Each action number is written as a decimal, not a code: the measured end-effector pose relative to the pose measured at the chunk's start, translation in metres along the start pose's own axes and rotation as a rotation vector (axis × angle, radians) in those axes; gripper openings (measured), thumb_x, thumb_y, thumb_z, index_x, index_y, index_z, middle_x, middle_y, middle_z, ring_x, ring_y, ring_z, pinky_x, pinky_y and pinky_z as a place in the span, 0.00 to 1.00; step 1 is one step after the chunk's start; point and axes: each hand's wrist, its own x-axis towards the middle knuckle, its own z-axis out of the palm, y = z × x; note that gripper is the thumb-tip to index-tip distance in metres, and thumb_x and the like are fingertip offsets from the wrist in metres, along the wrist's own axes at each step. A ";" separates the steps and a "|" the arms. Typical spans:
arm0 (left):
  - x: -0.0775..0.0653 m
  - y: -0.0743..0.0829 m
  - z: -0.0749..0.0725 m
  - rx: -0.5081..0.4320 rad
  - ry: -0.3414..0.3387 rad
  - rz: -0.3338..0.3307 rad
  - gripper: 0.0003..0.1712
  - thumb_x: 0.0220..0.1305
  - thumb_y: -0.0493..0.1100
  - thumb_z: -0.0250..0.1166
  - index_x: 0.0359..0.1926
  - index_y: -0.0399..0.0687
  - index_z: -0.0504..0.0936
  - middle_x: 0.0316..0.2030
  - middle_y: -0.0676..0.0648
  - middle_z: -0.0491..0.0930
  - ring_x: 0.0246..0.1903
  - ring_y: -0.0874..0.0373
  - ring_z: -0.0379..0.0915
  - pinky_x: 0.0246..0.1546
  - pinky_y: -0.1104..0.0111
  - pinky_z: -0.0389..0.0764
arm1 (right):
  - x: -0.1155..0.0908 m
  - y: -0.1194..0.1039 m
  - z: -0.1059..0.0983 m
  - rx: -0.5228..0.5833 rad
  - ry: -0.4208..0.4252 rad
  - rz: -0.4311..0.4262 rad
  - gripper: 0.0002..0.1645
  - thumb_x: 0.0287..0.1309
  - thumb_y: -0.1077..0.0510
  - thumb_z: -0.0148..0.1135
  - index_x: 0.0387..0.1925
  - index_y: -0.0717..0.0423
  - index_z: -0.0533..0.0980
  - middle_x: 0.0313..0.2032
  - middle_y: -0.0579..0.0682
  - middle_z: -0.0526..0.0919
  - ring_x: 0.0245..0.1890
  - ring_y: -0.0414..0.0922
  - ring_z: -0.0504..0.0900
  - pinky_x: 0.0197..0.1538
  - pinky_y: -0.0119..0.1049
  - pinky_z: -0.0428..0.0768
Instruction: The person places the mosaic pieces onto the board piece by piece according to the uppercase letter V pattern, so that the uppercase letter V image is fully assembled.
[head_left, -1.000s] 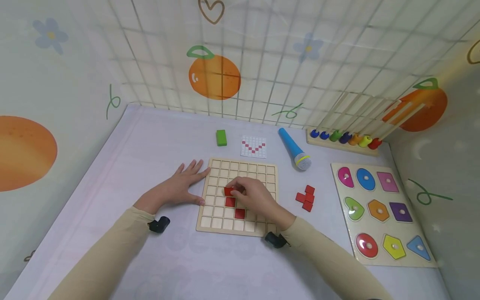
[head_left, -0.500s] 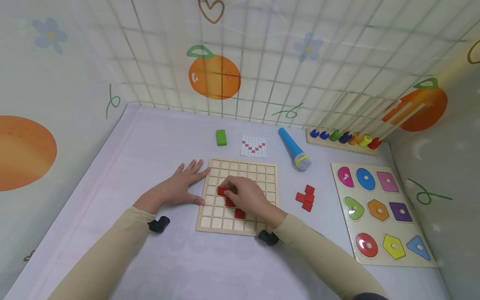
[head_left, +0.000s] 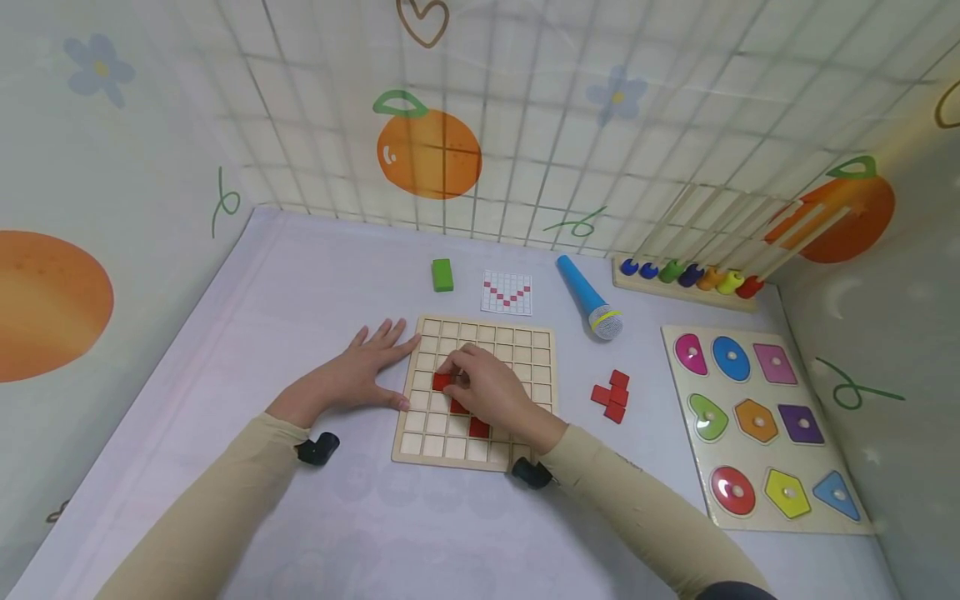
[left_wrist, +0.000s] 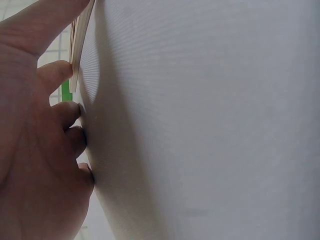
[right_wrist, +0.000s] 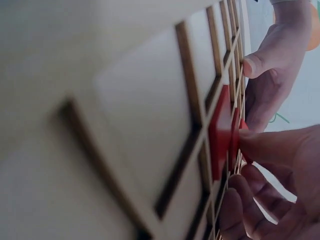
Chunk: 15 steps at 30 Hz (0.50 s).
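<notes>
A wooden grid board (head_left: pixel 525 462) lies on the table. My left hand (head_left: pixel 352 379) rests at its left edge with fingers spread, the thumb and index fingertip touching the rim; in the left wrist view the left hand (left_wrist: pixel 40 145) shows its palm side. Over the board, my right hand (head_left: pixel 491 387) pinches a red square tile (head_left: pixel 441 382) at a cell left of the middle. Two other red tiles sit in cells, the nearer red tile (head_left: pixel 479 427) stepping down to the right. The right wrist view shows the right thumb (right_wrist: pixel 270 145) against red.
Several loose red tiles (head_left: pixel 617 398) lie right of the board. Behind it are a green block (head_left: pixel 443 275), a pattern card (head_left: pixel 507 293) with a red V, and a blue toy microphone (head_left: pixel 585 293). A bead rack (head_left: pixel 686 283) and shape puzzle (head_left: pixel 738 454) stand at right.
My right hand has moved one cell to the left with the red tile, then shifted slightly further left. The left hand has stayed still at the board's edge.
</notes>
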 end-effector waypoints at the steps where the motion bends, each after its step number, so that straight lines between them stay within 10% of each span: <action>1: 0.000 0.000 0.000 0.000 -0.001 0.001 0.65 0.52 0.68 0.74 0.82 0.54 0.49 0.81 0.41 0.35 0.79 0.43 0.23 0.77 0.46 0.27 | 0.000 0.000 0.000 -0.003 0.001 -0.002 0.12 0.62 0.57 0.71 0.47 0.48 0.83 0.42 0.42 0.80 0.38 0.38 0.77 0.41 0.30 0.79; 15: -0.001 0.000 0.000 0.003 0.008 0.006 0.65 0.53 0.68 0.74 0.82 0.54 0.49 0.81 0.41 0.35 0.79 0.43 0.24 0.77 0.46 0.27 | 0.002 0.000 0.000 -0.046 -0.018 -0.009 0.13 0.63 0.56 0.71 0.49 0.48 0.86 0.45 0.42 0.81 0.37 0.39 0.75 0.40 0.30 0.78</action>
